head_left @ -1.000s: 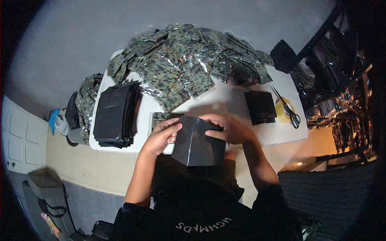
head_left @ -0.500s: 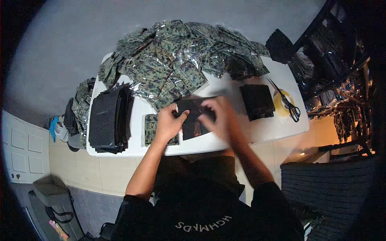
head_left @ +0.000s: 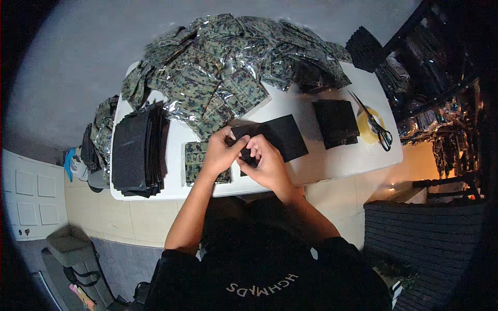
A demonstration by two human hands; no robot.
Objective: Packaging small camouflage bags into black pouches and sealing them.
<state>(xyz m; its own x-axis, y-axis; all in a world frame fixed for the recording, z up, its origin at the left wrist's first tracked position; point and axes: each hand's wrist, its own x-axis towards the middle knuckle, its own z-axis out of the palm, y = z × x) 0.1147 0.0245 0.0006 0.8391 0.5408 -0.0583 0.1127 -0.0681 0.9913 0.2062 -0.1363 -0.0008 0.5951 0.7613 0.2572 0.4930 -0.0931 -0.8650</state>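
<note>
A flat black rectangular sheet (head_left: 284, 136) lies slanted over the middle of the white table (head_left: 296, 103). My left hand (head_left: 220, 150) pinches its left end between thumb and fingers. Close against it, my right hand (head_left: 265, 165) is closed with curled fingers at the sheet's lower left edge. The fingers hide that corner, and part of another dark piece shows below it. A camouflage-patterned packet (head_left: 196, 159) in clear plastic lies beside my left wrist, partly under the forearm.
A large heap of plastic-wrapped camouflage packets (head_left: 207, 67) covers the table's far side. At the left stands a tall stack of black sheets (head_left: 136, 150). On the right are a smaller black stack (head_left: 334, 123), black scissors (head_left: 383, 136) and a yellowish tape roll (head_left: 367, 132).
My right hand has moved left and down to meet my left hand. The black sheet has turned and now reaches farther right. The whole view has shifted slightly.
</note>
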